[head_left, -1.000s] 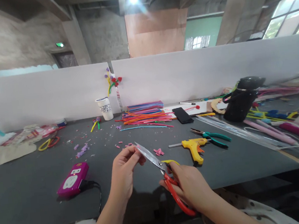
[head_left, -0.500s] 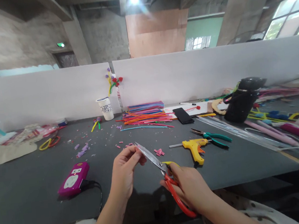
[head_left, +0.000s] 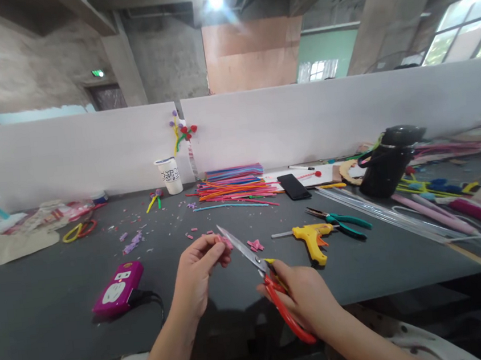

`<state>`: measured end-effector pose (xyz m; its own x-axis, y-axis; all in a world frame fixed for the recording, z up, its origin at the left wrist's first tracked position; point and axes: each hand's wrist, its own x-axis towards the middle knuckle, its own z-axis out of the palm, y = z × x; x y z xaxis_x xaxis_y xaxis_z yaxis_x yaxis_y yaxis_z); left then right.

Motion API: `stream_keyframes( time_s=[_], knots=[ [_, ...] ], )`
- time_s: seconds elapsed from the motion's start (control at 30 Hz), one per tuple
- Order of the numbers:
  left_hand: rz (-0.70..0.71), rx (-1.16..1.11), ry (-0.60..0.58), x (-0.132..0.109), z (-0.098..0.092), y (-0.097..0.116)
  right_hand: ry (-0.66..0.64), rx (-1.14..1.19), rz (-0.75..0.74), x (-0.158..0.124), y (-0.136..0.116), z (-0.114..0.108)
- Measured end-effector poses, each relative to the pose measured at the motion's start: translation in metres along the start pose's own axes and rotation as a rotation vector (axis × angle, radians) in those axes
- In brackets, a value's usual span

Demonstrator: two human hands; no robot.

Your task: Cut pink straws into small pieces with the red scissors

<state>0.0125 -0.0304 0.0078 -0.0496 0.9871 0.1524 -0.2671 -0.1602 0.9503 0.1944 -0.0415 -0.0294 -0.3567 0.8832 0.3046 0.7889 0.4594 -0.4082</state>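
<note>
My left hand (head_left: 199, 273) pinches a small pink piece (head_left: 224, 241) between thumb and fingers, low over the dark grey table (head_left: 51, 303). My right hand (head_left: 304, 296) grips the red and yellow handles of a pair of scissors (head_left: 262, 275). The blades point up and left, with their tip right beside the pink piece. A small pink star-shaped cutting (head_left: 255, 245) lies on the table just behind the blades.
A yellow glue gun (head_left: 313, 236) and green-handled pliers (head_left: 342, 222) lie to the right. A magenta power strip (head_left: 116, 280) sits left. Coloured sticks (head_left: 235, 189), a phone (head_left: 293, 186), a paper cup (head_left: 170, 175) and a black jug (head_left: 387, 160) stand further back, before a white partition (head_left: 303, 119).
Both hands have sunk slightly toward the table. The scissors' blades have slid a little away from the pink piece, which shows more clearly in my left fingers.
</note>
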Motion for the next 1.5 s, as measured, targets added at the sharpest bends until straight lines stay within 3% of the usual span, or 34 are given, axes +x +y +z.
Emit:
stream_keyframes(
  time_s=[0.3,0.5,0.87,1.0,1.13,1.5],
  knots=[
    [-0.321,-0.093,-0.299,-0.008,0.016,-0.015,-0.048,0.895,0.192,0.029,-0.011,-0.009],
    [-0.338,-0.038,-0.373,-0.01,0.018,-0.016,-0.148,1.13,0.199,0.036,-0.012,-0.007],
    [-0.2,0.225,-0.232,-0.006,0.02,-0.022,-0.036,0.779,0.189,0.034,-0.01,-0.01],
    [-0.117,0.078,-0.065,-0.004,0.014,-0.02,0.081,0.483,0.134,0.029,-0.006,-0.011],
    [-0.084,-0.091,0.06,-0.001,0.009,-0.014,0.045,0.16,0.052,0.016,-0.005,-0.011],
    [0.014,-0.214,0.075,-0.003,0.01,-0.011,-0.03,-0.077,0.021,-0.002,-0.005,-0.003]
  ],
)
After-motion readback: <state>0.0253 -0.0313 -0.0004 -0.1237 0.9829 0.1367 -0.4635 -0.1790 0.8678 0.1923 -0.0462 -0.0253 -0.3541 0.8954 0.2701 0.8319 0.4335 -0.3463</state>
